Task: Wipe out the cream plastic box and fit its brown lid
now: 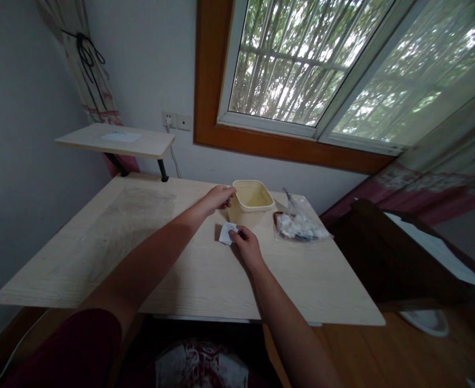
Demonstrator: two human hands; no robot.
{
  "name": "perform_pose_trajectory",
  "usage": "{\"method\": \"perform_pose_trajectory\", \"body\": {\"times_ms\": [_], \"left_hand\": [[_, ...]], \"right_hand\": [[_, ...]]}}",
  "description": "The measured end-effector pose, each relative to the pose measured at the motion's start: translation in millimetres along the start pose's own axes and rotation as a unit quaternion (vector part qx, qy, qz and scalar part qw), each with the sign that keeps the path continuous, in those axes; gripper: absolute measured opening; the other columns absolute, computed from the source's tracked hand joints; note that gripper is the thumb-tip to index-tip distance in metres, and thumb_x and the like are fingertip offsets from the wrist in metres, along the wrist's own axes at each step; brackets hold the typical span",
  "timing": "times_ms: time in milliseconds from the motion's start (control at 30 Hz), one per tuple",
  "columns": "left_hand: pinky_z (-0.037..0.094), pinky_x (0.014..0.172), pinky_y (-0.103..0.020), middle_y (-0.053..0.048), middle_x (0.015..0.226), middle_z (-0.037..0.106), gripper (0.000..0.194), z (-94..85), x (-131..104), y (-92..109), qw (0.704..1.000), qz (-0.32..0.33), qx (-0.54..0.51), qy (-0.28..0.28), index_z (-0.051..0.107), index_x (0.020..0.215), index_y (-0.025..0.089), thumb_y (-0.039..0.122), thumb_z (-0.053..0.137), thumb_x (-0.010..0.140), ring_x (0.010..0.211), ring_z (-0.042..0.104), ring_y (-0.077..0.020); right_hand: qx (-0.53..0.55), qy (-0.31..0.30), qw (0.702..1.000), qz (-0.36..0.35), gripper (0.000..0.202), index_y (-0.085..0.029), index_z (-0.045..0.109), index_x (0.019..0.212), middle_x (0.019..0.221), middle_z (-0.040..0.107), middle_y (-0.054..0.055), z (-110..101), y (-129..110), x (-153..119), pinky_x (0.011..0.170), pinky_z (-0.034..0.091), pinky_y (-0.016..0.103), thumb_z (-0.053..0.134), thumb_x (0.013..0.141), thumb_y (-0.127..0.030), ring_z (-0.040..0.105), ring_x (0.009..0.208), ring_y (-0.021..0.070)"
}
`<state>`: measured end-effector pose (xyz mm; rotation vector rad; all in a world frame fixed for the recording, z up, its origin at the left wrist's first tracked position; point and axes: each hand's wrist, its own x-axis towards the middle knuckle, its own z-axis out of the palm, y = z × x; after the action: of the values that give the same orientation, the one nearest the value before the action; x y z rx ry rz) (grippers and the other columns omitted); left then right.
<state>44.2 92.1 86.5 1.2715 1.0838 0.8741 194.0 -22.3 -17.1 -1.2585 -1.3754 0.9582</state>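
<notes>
pinching a small white paper scrap (225, 234) in right hand (246, 243), grip closed on its edge, mid-desk (100, 242) near the tub. left hand (219, 196) holds rim of yellow tub (252, 200), fingers closed. scrap looks light, flimsy, likely tears; take by edge. plastic bag (300, 223) right.

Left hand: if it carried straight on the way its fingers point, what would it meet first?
The left hand points right, with its fingertips at or just short of the near-left rim of the pale yellow square plastic tub. That tub would be met first; whether they already touch is unclear.
</notes>
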Motion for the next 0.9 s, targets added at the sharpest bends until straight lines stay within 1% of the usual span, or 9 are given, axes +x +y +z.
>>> {"method": "perform_pose_trajectory", "body": {"times_ms": [100, 167, 267, 367, 467, 567, 667, 800, 900], "left_hand": [[0.032, 0.049, -0.023, -0.001, 0.055, 0.054, 0.019, -0.1, -1.5, 9.1, 1.000, -0.010, -0.007, -0.004, 0.057, 0.072, 0.016, 0.033, 0.062, 0.078, 0.048, 0.050, -0.0100], [0.033, 0.049, -0.023, -0.001, 0.054, 0.055, 0.017, 0.7, -3.6, 13.0, 1.000, -0.009, -0.019, 0.000, 0.056, 0.068, 0.015, 0.029, 0.062, 0.077, 0.048, 0.050, -0.0097], [0.034, 0.050, -0.022, -0.002, 0.054, 0.055, 0.020, 0.1, -6.5, 13.8, 0.999, -0.001, -0.031, 0.007, 0.054, 0.065, 0.016, 0.029, 0.061, 0.077, 0.048, 0.050, -0.0092], [0.035, 0.050, -0.022, -0.001, 0.056, 0.056, 0.020, -7.6, -9.7, 10.9, 0.998, 0.019, -0.049, 0.021, 0.054, 0.066, 0.016, 0.031, 0.061, 0.078, 0.049, 0.052, -0.0087], [0.037, 0.051, -0.022, -0.001, 0.058, 0.058, 0.017, -25.4, -16.0, 7.6, 0.997, 0.051, -0.032, 0.052, 0.056, 0.071, 0.016, 0.030, 0.063, 0.077, 0.050, 0.055, -0.0095], [0.041, 0.054, -0.023, -0.002, 0.062, 0.061, 0.013, -49.5, -25.7, 4.2, 0.992, 0.097, 0.013, 0.086, 0.056, 0.073, 0.016, 0.027, 0.062, 0.077, 0.053, 0.058, -0.0108], [0.042, 0.055, -0.024, -0.001, 0.061, 0.060, 0.010, -73.9, -37.2, -0.7, 0.982, 0.134, 0.030, 0.134, 0.056, 0.074, 0.016, 0.025, 0.060, 0.077, 0.053, 0.058, -0.0112], [0.045, 0.056, -0.026, 0.000, 0.060, 0.060, 0.012, -100.8, -54.8, -12.1, 0.970, 0.153, 0.067, 0.175, 0.056, 0.078, 0.018, 0.027, 0.062, 0.076, 0.055, 0.059, -0.0137], [0.046, 0.056, -0.026, 0.001, 0.062, 0.059, 0.019, -113.0, -68.2, -24.9, 0.965, 0.165, 0.076, 0.188, 0.056, 0.080, 0.018, 0.033, 0.066, 0.076, 0.057, 0.059, -0.0141]], "right_hand": [[0.004, 0.002, 1.000, 0.001, 0.030, -0.019, 0.068, 0.087, 0.075, 0.063, -0.001, 0.4, 0.3, 0.2, 0.065, 0.040, 0.027, 0.068, 0.078, -0.047, 0.053, 0.068, 0.0162], [0.006, 0.003, 1.000, 0.002, 0.030, -0.019, 0.068, 0.088, 0.075, 0.062, -0.001, 0.4, 0.6, 0.1, 0.065, 0.040, 0.027, 0.068, 0.078, -0.047, 0.052, 0.068, 0.0160], [0.002, -0.001, 1.000, 0.002, 0.031, -0.019, 0.068, 0.087, 0.072, 0.060, -0.001, -0.1, 0.9, -0.3, 0.065, 0.040, 0.027, 0.068, 0.079, -0.049, 0.051, 0.067, 0.0157], [0.001, -0.001, 1.000, 0.001, 0.032, -0.019, 0.069, 0.088, 0.072, 0.060, -0.002, -0.7, 1.2, -0.5, 0.065, 0.041, 0.027, 0.067, 0.079, -0.049, 0.051, 0.067, 0.0155], [0.004, -0.001, 1.000, 0.000, 0.030, -0.020, 0.069, 0.087, 0.071, 0.060, -0.002, -0.9, 1.4, -0.4, 0.064, 0.040, 0.027, 0.068, 0.079, -0.049, 0.051, 0.066, 0.0151], [-0.003, 0.001, 1.000, -0.005, 0.028, -0.021, 0.068, 0.083, 0.069, 0.058, -0.003, -0.8, 1.0, -0.6, 0.064, 0.040, 0.027, 0.068, 0.079, -0.048, 0.051, 0.065, 0.0149], [-0.015, 0.002, 1.000, -0.010, 0.026, -0.021, 0.068, 0.083, 0.069, 0.057, -0.003, -0.4, -0.3, -1.3, 0.064, 0.039, 0.027, 0.067, 0.079, -0.047, 0.050, 0.065, 0.0151], [-0.020, 0.000, 1.000, -0.011, 0.028, -0.020, 0.068, 0.085, 0.069, 0.058, -0.002, 0.1, -2.2, -2.2, 0.063, 0.039, 0.027, 0.067, 0.079, -0.048, 0.051, 0.066, 0.0159], [-0.019, -0.001, 1.000, -0.011, 0.029, -0.020, 0.069, 0.086, 0.069, 0.058, -0.002, 0.4, -2.9, -2.6, 0.063, 0.039, 0.027, 0.067, 0.079, -0.048, 0.051, 0.065, 0.0155]]}}
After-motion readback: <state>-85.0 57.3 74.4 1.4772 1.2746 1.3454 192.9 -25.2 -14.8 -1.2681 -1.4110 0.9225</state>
